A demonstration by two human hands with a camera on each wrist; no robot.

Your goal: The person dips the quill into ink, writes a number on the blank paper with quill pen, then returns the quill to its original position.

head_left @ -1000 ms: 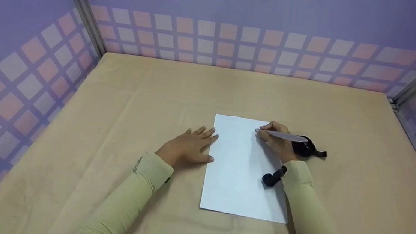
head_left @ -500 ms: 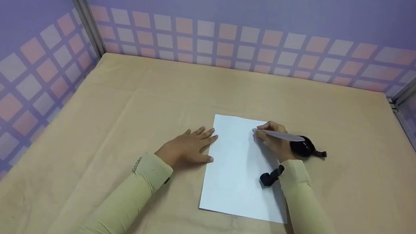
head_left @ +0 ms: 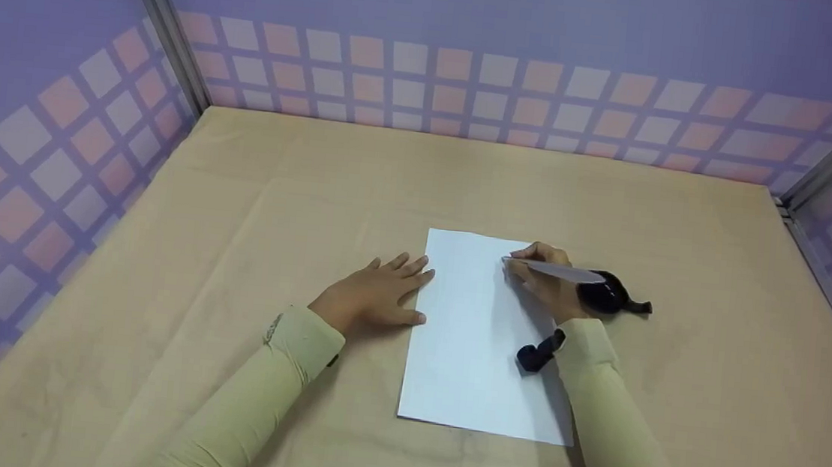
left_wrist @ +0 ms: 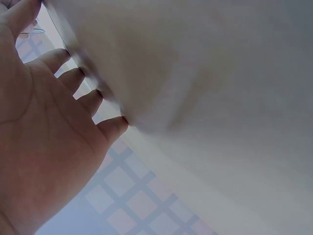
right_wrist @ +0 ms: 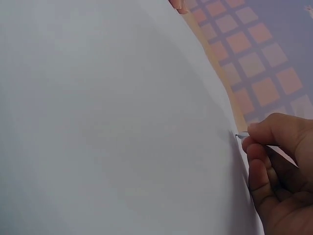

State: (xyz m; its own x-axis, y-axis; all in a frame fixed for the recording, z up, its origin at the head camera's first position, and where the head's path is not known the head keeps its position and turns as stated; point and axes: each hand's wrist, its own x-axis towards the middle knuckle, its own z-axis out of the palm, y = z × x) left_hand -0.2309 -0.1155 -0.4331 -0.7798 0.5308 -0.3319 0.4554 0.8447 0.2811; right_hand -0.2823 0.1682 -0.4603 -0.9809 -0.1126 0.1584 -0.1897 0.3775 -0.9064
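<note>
A sheet of white paper (head_left: 466,343) lies on the cloth-covered table. My right hand (head_left: 544,278) pinches a pen (head_left: 559,271) with a long, pale, leaf-shaped body between thumb and fingers. Its dark tip sits right at the paper's upper part, while the broad end points right. In the right wrist view only the pen's front end (right_wrist: 242,134) shows past the fingertips. My left hand (head_left: 380,294) lies with fingers spread at the paper's left edge, its fingertips overlapping that edge. The left wrist view shows this hand's palm (left_wrist: 49,132).
A glossy black rounded object (head_left: 610,294) with a stem-like end rests on the tan cloth (head_left: 315,179), just right of my right hand. A black wrist camera (head_left: 534,358) hangs from the right cuff over the paper. Tiled purple walls (head_left: 474,81) bound the table.
My right hand has slid slightly to the left across the upper paper, carrying the pen with it. The left hand stays in place at the paper's edge.
</note>
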